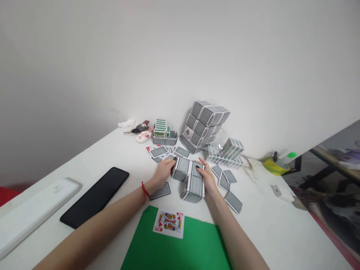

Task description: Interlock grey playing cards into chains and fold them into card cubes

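Between my hands is a grey block structure made of playing cards (195, 183), a few card boxes joined in an L-like shape. My left hand (165, 171) grips its left side, with a red string round the wrist. Along the right side my right hand (207, 176) holds it, thumb on top. Just beyond stands a taller stack of card blocks (203, 125), leaning toward the wall. Loose cards (224, 180) lie to the right, and another loose card (161, 190) is by my left wrist. A king of hearts (169, 223) lies face up on a green sheet (197, 247).
A grey card tray (165, 141) holds green-and-white card packs (160, 128) at the back. Several clear-wrapped packs (225, 153) stand right of the tall stack. At left lie a black flat pad (95, 197) and a long white box (39, 210). Small figurines (143, 133) sit near the wall.
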The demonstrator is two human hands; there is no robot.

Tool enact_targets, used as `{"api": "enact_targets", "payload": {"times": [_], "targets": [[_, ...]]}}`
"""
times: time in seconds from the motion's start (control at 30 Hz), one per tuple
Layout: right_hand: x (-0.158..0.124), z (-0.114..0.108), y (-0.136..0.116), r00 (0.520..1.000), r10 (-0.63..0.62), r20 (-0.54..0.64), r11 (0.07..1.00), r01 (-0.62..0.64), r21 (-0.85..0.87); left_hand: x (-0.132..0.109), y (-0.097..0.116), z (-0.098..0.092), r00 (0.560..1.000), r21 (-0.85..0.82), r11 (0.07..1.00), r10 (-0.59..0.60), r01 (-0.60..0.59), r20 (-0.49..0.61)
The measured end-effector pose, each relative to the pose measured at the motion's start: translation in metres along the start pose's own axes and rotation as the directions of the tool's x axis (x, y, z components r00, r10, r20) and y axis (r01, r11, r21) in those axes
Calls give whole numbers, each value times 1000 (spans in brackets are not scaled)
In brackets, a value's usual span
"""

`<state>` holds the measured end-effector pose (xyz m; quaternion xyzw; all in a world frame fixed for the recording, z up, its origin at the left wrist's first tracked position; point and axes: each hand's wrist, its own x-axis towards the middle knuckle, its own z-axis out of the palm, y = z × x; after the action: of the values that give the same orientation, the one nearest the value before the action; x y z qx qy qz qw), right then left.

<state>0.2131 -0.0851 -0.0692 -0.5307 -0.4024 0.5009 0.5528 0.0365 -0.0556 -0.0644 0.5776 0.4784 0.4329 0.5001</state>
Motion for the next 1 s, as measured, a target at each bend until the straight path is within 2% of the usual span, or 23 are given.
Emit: {"api": "enact_targets", "payload": {"times": [0.1,0.17,0.37,0.47,0.6,0.67,0.77,1.0], "targets": [[3,-4,5,998,46,-39,975,-37,217,5,-1,-13,991,-118,992,-37,53,126],[4,-5,7,996,62,-59,957,-42,285,9,0,-20,981,-143,985,-71,97,179],[2,-2,4,997,66,-41,971,-55,235,12,10,-30,966,90,981,-186,172,179],[2,0,3,997,69,-27,981,-63,183,9,17,-27,950,318,946,-155,64,270],[2,4,0,997,47,-58,989,-39,142,8,25,-23,933,417,907,-100,-57,346],[0,6,-1,997,34,-75,990,-23,143,10,24,-24,927,396,916,-93,-63,364],[-2,7,-3,996,29,-85,990,-17,137,16,19,-26,906,276,961,-110,-8,408],[-5,6,-4,998,50,-30,982,-43,183,19,16,-34,858,140,986,-145,86,494]]}}
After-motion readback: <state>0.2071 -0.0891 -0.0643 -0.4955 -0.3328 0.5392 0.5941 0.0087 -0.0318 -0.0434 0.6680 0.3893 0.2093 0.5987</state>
